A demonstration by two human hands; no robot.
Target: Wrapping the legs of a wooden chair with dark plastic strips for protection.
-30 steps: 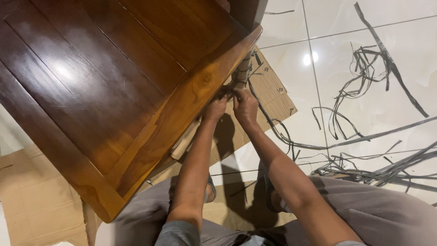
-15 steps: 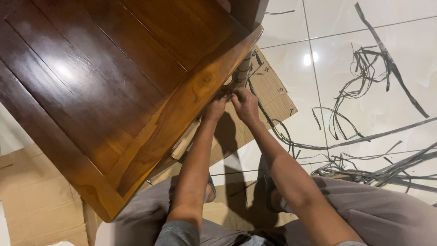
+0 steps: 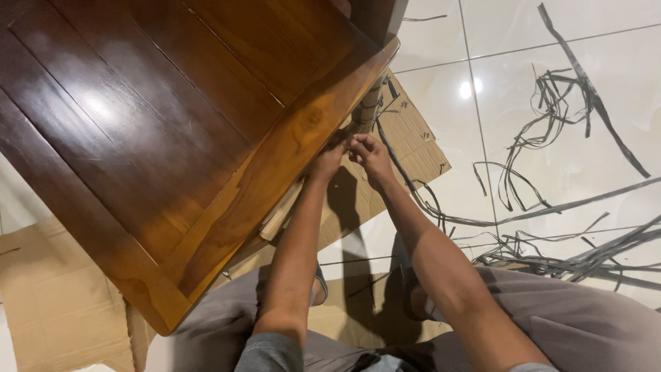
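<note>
1. Both hands meet just under the table's edge: the left hand and the right hand are bunched fingertip to fingertip on a dark strap where it wraps the table leg. The fingers look pinched shut on the strap, though the overhang hides part of the left hand, so I can't be certain of its hold.
2. Above and left of the grip, the wooden tabletop slopes over the hands, glossy and dark with a lighter border.
3. Under the grip lies flattened cardboard; from the right hand the strap trails off down across it.
4. Well off to the right, a tangle of loose straps lies scattered over the white floor tiles.
5. To my eye, it would go best with the strap kept taut between the two hands, worked close against the leg, wrists low so knuckles don't scrape the table's edge.
</note>
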